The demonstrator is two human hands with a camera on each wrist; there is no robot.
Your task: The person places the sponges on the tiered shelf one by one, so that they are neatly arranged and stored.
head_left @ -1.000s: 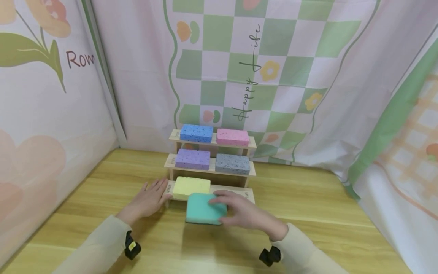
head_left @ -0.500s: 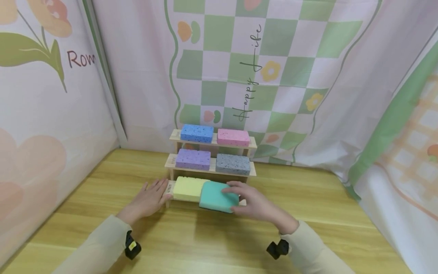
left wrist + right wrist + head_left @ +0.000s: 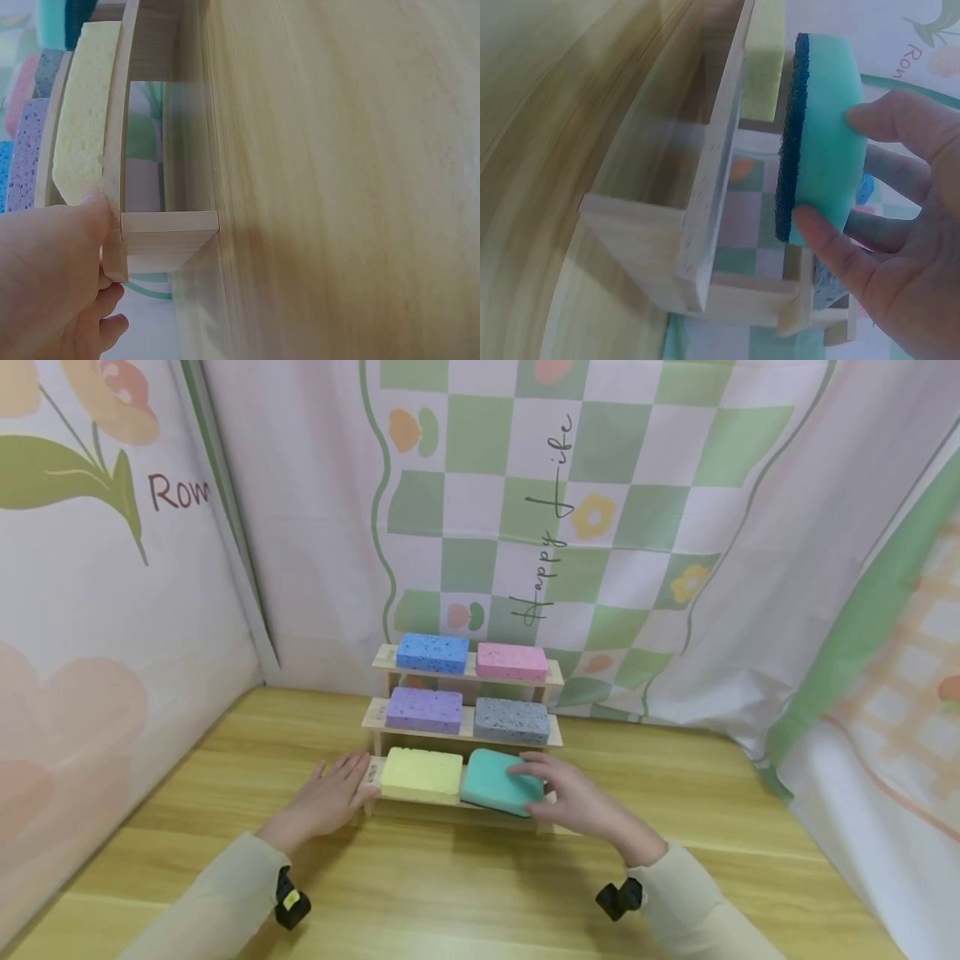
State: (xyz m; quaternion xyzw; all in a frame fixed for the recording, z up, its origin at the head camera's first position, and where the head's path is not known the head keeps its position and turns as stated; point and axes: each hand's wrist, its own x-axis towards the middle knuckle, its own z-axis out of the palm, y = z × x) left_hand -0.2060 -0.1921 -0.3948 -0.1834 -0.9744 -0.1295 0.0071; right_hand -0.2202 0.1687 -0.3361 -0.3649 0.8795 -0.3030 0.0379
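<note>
My right hand [image 3: 581,802] pinches a teal sponge [image 3: 495,781] with a dark scouring layer underneath. In the right wrist view the scouring pad [image 3: 792,142] stands apart from the bottom plank of a three-tier wooden stand [image 3: 709,195], so the sponge hovers over that tier's right part, slightly tilted. My left hand [image 3: 322,797] holds the left end of the same tier, thumb at the plank's front edge and fingers around its end, as the left wrist view shows. Between both hands, a yellow sponge [image 3: 422,774] lies on the bottom tier.
On the middle tier lie a purple sponge [image 3: 423,709] and a grey sponge [image 3: 512,719]. A blue sponge [image 3: 432,652] and a pink sponge [image 3: 512,661] lie on the top tier. The stand rests on a wooden table [image 3: 420,893], with printed curtains [image 3: 315,527] behind and at both sides.
My right hand has carried the teal sponge rightward and back, from in front of the yellow sponge to over the bottom tier's right part. The left hand has stayed in place.
</note>
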